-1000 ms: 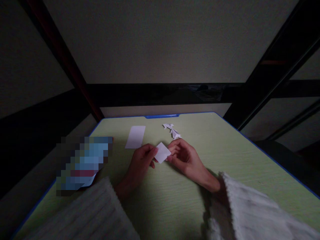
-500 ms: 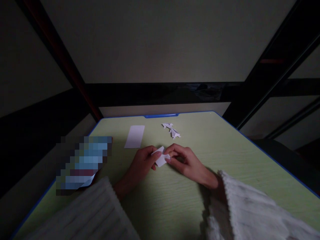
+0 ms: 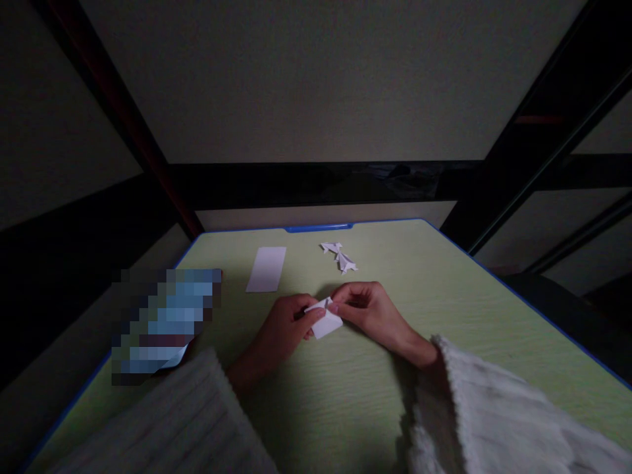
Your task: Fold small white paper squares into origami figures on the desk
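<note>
A small folded white paper (image 3: 328, 324) is held between both hands above the middle of the table. My left hand (image 3: 286, 322) pinches its left side, thumb on top and the other fingers underneath. From the right, my right hand (image 3: 368, 306) grips its upper edge between thumb and forefinger, close to a dark slit in the fold. Beyond the hands lie folded white paper figures (image 3: 340, 257) with pointed ends, touching one another. A flat white sheet of paper (image 3: 266, 270) rests to their left.
The pale green table (image 3: 474, 329) has a blue edge and a blue raised strip (image 3: 320, 228) at its far side. A pixelated device-like object (image 3: 180, 322) with a bright face lies at the left. A wall panel (image 3: 326, 79) rises behind the table.
The folded paper has shifted slightly right and turned in the hands. My right thumb and forefinger have moved from its right corner to its upper edge.
</note>
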{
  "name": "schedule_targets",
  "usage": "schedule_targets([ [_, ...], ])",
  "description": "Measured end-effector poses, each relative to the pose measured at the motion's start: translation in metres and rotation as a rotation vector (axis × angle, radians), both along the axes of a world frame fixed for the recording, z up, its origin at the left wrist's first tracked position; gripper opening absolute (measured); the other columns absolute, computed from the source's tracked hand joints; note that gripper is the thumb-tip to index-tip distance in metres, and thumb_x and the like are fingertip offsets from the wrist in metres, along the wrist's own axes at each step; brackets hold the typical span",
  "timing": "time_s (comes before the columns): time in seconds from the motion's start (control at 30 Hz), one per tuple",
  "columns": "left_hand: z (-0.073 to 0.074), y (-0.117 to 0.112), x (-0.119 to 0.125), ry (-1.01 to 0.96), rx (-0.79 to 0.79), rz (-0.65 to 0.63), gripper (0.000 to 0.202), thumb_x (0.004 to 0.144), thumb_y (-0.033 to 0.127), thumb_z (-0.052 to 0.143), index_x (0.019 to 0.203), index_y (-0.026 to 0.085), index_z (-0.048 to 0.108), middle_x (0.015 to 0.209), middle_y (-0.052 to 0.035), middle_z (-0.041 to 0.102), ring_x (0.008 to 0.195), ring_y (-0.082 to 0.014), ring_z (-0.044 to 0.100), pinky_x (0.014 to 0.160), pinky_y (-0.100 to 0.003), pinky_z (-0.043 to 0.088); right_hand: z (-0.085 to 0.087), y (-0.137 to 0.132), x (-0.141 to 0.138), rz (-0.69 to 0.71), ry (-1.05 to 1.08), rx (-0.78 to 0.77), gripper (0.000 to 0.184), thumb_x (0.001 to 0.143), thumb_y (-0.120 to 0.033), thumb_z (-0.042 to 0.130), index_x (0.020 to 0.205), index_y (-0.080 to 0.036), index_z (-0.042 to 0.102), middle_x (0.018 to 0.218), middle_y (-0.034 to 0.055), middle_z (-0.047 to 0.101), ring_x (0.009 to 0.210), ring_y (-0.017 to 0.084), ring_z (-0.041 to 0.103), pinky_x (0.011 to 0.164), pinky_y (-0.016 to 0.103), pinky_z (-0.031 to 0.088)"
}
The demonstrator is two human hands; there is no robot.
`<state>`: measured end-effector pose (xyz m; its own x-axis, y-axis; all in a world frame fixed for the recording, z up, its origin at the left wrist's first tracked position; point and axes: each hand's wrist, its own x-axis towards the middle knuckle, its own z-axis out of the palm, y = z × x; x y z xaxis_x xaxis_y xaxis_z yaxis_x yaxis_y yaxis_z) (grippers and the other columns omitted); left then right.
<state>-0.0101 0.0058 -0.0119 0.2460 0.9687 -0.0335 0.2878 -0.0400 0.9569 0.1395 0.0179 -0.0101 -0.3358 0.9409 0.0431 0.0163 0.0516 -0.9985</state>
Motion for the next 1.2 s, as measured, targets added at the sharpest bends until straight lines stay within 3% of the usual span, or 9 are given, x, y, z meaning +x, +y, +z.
schedule_targets([
  [0.17,-0.0031,0.003,-0.0006,-0.01,-0.054,-0.045,0.016,0.065,0.025,0.049,0.057,0.012,0.055,0.048,0.0032,0.05,0.044,-0.0082,0.045,0.044,-0.019,0.035,0.0033,-0.0008,-0.0015,-0.042,0.018,-0.054,0.013,0.055,-0.02,0.066,0.056,-0.009,0.059,0.054,0.0,0.056,0.048,0.007,0.047,0.049,0.021,0.036],
  [0.37,-0.0058,0.0023,-0.0018,0.055,-0.022,-0.047,0.018,0.066,0.026,0.049,0.055,0.013,0.053,0.047,0.003,0.048,0.046,-0.0095,0.045,0.044,-0.02,0.034,0.0026,-0.0003,-0.0017,-0.066,0.02,-0.071,0.008,0.058,-0.015,0.061,0.054,-0.009,0.058,0.052,-0.0012,0.055,0.046,0.006,0.045,0.048,0.021,0.036],
  [0.63,-0.001,0.0015,0.0003,-0.004,-0.033,-0.025,0.02,0.066,0.028,0.049,0.055,0.013,0.055,0.046,0.0036,0.049,0.045,-0.0088,0.044,0.045,-0.02,0.034,-0.002,-0.0004,-0.003,-0.083,0.035,0.001,0.005,0.06,-0.013,0.057,0.055,-0.011,0.055,0.053,-0.0026,0.054,0.047,0.006,0.045,0.049,0.021,0.036],
  [1.2,0.003,0.0003,0.004,0.088,0.022,0.031,0.022,0.067,0.029,0.049,0.057,0.011,0.056,0.048,0.0022,0.05,0.047,-0.0102,0.045,0.045,-0.019,0.034,-0.0053,-0.0006,-0.0078,-0.125,0.026,0.063,0.011,0.064,-0.022,0.056,0.06,-0.013,0.052,0.054,-0.0028,0.049,0.047,0.007,0.041,0.046,0.021,0.034],
])
